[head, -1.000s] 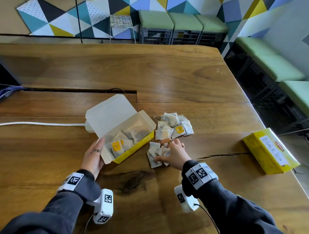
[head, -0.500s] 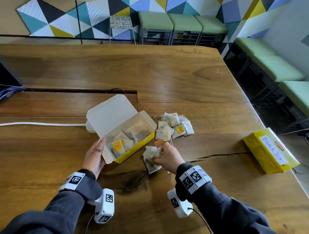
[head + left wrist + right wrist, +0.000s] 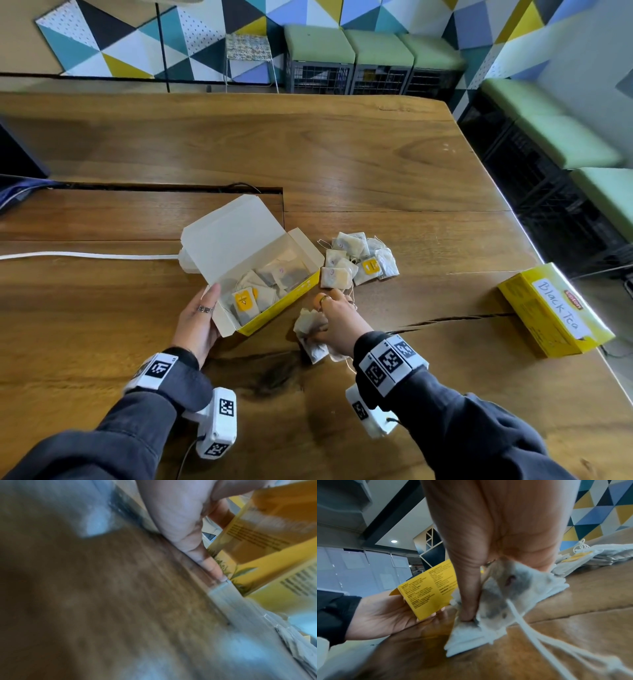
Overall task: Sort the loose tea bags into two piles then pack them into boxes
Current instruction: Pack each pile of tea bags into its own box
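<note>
An open yellow tea box (image 3: 274,305) (image 3: 426,588) with a white lid lies on the wooden table (image 3: 342,154), and several tea bags sit inside it. My left hand (image 3: 200,318) (image 3: 388,612) cups the box's near left corner, fingers straight along its side. My right hand (image 3: 337,322) grips a bunch of loose tea bags (image 3: 310,329) (image 3: 513,592) just right of the box, thumb pressed onto them, their strings trailing. A second pile of tea bags (image 3: 356,260) lies beyond my right hand on the table.
A closed yellow box labelled Black Tea (image 3: 555,310) lies near the table's right edge. A white cable (image 3: 85,255) runs in from the left to a white block behind the open box. A slot (image 3: 164,187) cuts across the table further back.
My right hand has closed round the near tea bags and drawn them toward me and slightly left, lifting them off the table. The left hand and the box stayed put.
</note>
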Tool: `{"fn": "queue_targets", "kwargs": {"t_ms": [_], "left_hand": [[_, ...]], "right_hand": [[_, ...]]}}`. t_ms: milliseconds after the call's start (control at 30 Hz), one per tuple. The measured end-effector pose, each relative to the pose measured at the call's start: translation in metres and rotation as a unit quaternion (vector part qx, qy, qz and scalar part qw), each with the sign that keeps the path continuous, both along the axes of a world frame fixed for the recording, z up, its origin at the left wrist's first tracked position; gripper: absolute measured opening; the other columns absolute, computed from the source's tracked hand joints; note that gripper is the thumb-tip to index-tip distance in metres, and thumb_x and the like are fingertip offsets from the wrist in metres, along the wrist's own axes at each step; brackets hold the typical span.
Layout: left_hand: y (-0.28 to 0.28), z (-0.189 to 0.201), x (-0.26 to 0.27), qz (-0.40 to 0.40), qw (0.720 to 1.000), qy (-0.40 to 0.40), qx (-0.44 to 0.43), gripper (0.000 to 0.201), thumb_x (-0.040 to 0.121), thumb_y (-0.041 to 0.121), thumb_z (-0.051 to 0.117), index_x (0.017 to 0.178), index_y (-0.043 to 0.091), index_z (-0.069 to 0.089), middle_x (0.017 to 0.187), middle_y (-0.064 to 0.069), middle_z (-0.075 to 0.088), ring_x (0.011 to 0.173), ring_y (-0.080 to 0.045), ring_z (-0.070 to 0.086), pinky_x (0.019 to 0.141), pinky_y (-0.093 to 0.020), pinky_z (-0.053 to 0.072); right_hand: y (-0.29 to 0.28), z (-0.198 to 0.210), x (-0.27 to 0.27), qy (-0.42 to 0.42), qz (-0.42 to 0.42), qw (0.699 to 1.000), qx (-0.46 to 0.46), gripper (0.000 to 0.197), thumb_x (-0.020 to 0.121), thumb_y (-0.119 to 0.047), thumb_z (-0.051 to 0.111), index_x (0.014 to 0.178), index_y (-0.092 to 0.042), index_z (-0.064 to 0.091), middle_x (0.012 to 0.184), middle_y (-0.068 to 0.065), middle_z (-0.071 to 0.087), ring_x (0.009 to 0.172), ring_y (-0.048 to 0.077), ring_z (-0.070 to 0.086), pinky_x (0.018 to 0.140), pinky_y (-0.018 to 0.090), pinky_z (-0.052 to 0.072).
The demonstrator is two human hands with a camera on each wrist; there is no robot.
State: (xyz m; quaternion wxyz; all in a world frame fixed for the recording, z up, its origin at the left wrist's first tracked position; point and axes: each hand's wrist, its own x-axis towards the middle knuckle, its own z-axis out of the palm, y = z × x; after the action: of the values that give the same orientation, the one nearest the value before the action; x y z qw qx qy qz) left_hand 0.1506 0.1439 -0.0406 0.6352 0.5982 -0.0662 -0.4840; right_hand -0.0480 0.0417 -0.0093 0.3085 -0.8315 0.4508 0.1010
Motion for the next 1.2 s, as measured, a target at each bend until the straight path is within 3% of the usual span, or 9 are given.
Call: {"fn": "queue_targets", "kwargs": {"t_ms": [167, 233, 300, 433, 500, 667, 900, 1100, 1200], "left_hand": [[0.000, 0.001, 0.000, 0.005, 1.000, 0.011, -0.001, 0.030, 0.092, 0.033, 0.050, 0.120, 0.024, 0.055, 0.108, 0.001, 0.065, 0.096, -0.015, 0.061, 0.075, -0.029, 0.048], [-0.001, 0.001, 0.001, 0.004, 1.000, 0.010, 0.001, 0.029, 0.092, 0.033, 0.050, 0.119, 0.023, 0.056, 0.107, 0.001, 0.065, 0.095, -0.015, 0.062, 0.075, -0.029, 0.049], [-0.001, 0.002, 0.000, 0.005, 1.000, 0.008, 0.004, 0.028, 0.092, 0.033, 0.050, 0.117, 0.023, 0.056, 0.105, 0.001, 0.065, 0.092, -0.015, 0.062, 0.073, -0.028, 0.049], [-0.001, 0.003, -0.001, -0.001, 1.000, -0.007, 0.009, 0.027, 0.092, 0.034, 0.052, 0.117, 0.024, 0.057, 0.102, 0.001, 0.066, 0.092, -0.016, 0.062, 0.071, -0.028, 0.048], [0.000, 0.003, -0.002, -0.007, 1.000, -0.016, 0.009, 0.028, 0.092, 0.034, 0.052, 0.118, 0.024, 0.057, 0.105, 0.001, 0.065, 0.095, -0.015, 0.061, 0.073, -0.029, 0.048], [-0.001, 0.004, -0.004, -0.011, 1.000, -0.022, -0.011, 0.018, 0.093, 0.029, 0.048, 0.105, 0.027, 0.061, 0.099, 0.002, 0.067, 0.088, -0.013, 0.062, 0.071, -0.028, 0.048], [0.000, 0.000, -0.003, -0.017, 0.999, -0.038, -0.004, 0.017, 0.090, 0.031, 0.051, 0.102, 0.028, 0.063, 0.098, 0.001, 0.066, 0.087, -0.014, 0.060, 0.069, -0.027, 0.047], [0.000, -0.003, -0.001, -0.027, 0.998, -0.048, 0.003, 0.015, 0.089, 0.033, 0.053, 0.101, 0.031, 0.061, 0.106, -0.002, 0.065, 0.095, -0.019, 0.059, 0.077, -0.032, 0.048], [0.001, -0.004, 0.000, -0.031, 0.998, -0.055, 0.006, 0.016, 0.087, 0.035, 0.054, 0.101, 0.032, 0.061, 0.106, -0.002, 0.066, 0.098, -0.021, 0.059, 0.083, -0.035, 0.047]], "right_hand": [[0.007, 0.016, -0.019, -0.101, -0.037, 0.994, -0.004, 0.028, 0.075, -0.018, 0.072, 0.089, -0.022, 0.048, 0.092, -0.002, 0.053, 0.085, 0.014, 0.048, 0.059, 0.009, 0.034], [0.002, 0.037, -0.024, -0.161, -0.094, 0.982, -0.016, 0.030, 0.072, -0.017, 0.077, 0.088, -0.019, 0.051, 0.086, -0.005, 0.058, 0.075, 0.009, 0.053, 0.058, 0.003, 0.039], [-0.006, 0.063, -0.020, -0.250, -0.149, 0.956, -0.025, 0.034, 0.070, -0.018, 0.080, 0.089, -0.018, 0.051, 0.082, -0.012, 0.057, 0.072, -0.001, 0.053, 0.061, 0.004, 0.041], [-0.023, 0.089, 0.022, -0.328, -0.132, 0.935, -0.028, 0.039, 0.068, -0.022, 0.082, 0.091, -0.022, 0.051, 0.083, -0.006, 0.064, 0.073, 0.006, 0.059, 0.064, 0.018, 0.049], [-0.027, 0.084, 0.050, -0.299, -0.122, 0.946, 0.011, 0.045, 0.067, -0.027, 0.083, 0.099, -0.020, 0.051, 0.091, 0.000, 0.065, 0.079, 0.014, 0.062, 0.070, 0.028, 0.051], [-0.032, 0.060, 0.077, -0.107, -0.028, 0.994, 0.015, 0.030, 0.084, -0.017, 0.065, 0.112, -0.010, 0.057, 0.101, 0.001, 0.055, 0.095, 0.017, 0.055, 0.077, 0.022, 0.042], [-0.032, 0.050, 0.069, -0.050, 0.025, 0.997, -0.051, 0.033, 0.085, -0.002, 0.055, 0.117, -0.009, 0.051, 0.098, 0.001, 0.045, 0.088, 0.016, 0.045, 0.066, 0.020, 0.037], [-0.032, 0.054, 0.066, -0.020, 0.079, 0.977, -0.196, 0.027, 0.091, -0.001, 0.042, 0.113, -0.011, 0.053, 0.112, 0.010, 0.058, 0.092, 0.030, 0.060, 0.070, 0.031, 0.045], [-0.029, 0.062, 0.062, 0.004, 0.167, 0.971, -0.171, 0.025, 0.091, -0.013, 0.045, 0.112, -0.015, 0.059, 0.120, 0.007, 0.057, 0.109, 0.028, 0.053, 0.086, 0.034, 0.043]]}}
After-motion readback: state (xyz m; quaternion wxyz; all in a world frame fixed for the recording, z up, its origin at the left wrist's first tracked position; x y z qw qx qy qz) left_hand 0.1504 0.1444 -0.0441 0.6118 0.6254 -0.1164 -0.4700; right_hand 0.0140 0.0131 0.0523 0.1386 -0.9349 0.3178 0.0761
